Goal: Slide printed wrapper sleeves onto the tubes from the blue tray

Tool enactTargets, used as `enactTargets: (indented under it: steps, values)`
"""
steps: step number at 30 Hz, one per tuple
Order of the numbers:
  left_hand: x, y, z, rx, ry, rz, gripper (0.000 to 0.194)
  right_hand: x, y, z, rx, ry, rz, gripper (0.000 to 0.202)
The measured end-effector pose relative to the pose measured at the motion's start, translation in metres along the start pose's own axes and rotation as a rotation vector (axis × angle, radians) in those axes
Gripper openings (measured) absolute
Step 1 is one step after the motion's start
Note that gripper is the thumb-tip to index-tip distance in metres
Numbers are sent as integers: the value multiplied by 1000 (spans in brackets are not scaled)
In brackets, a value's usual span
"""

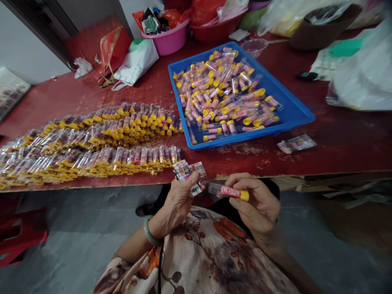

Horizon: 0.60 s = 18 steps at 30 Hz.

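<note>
My left hand grips a small bunch of printed cards at the table's front edge, thumb on top. Close beside it, my right hand holds a clear plastic tube with a yellow cap and pink-and-white printing. The tube lies nearly level, its cap end toward the right and its clear end near the cards. Beyond my hands, a blue tray holds many similar yellow-capped tubes. To the left, stacked rows of yellow-capped tubes with darker contents run along the table.
On the red table a flat packet of cards lies right of the tray. Behind stand a pink basin, a red basin, bags and a brown container. A red stool is at lower left.
</note>
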State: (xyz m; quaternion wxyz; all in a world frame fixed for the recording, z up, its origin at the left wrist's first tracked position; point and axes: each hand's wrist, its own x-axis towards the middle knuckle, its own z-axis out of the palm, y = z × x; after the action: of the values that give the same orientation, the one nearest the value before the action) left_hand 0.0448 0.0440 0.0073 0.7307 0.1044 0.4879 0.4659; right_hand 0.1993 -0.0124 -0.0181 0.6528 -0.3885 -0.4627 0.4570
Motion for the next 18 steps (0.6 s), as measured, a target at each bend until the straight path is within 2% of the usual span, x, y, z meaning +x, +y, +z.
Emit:
enactTargets:
  steps: [11, 15, 18]
  values:
    - [1, -1, -5, -26, 24, 1, 42, 4, -4, 11, -315, 29, -209, 23]
    - [1, -2, -7, -17, -14, 12, 41, 2, -3, 12, -460, 14, -287, 25]
    - [1, -3, -9, -6, -34, 29, 39, 1, 1, 13, -487, 30, -309, 29]
